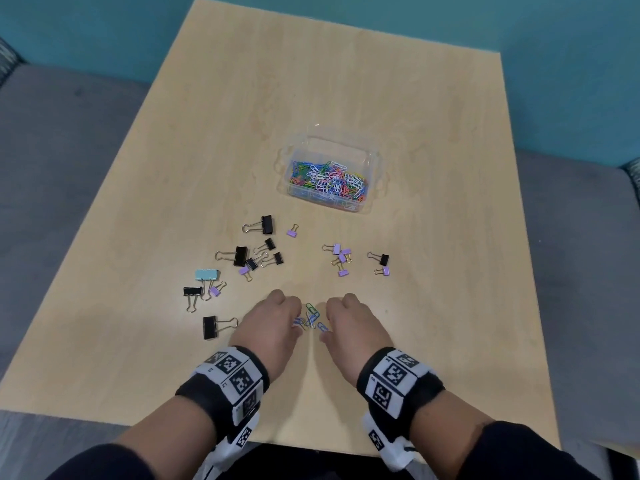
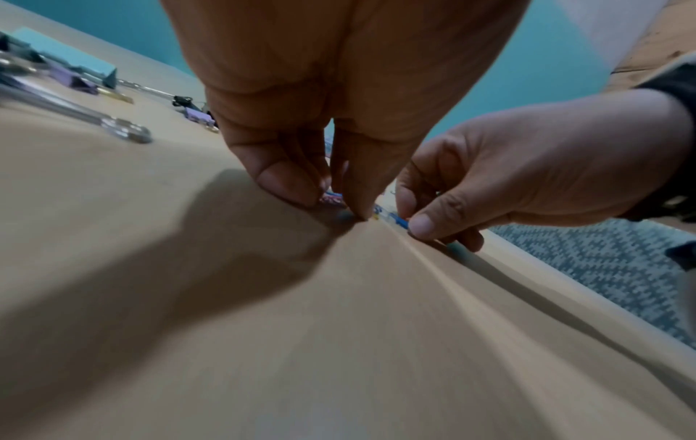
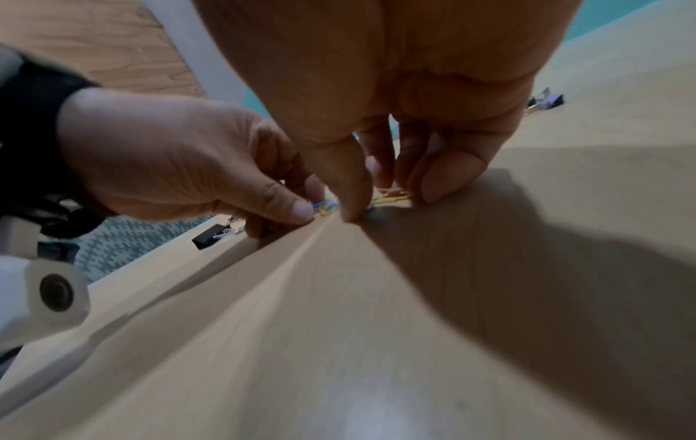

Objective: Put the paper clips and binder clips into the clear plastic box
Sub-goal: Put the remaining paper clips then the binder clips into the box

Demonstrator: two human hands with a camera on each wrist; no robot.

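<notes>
Your table (image 1: 346,81) is pale wood-grain laminate with a smooth, faintly glossy top. The clear plastic box (image 1: 372,181) shines around coated wire paper clips (image 1: 329,178); binder clips (image 1: 266,225) carry bright metal handles.

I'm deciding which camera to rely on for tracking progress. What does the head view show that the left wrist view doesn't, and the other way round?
Only the head view shows the clear plastic box, already holding many coloured paper clips, and the full spread of binder clips lying on the table.

Only the left wrist view shows, from table level, the left hand's fingertips pressed down on the wood.

Both show the left hand and right hand curled over the small pile of loose paper clips near the table's front edge.
</notes>
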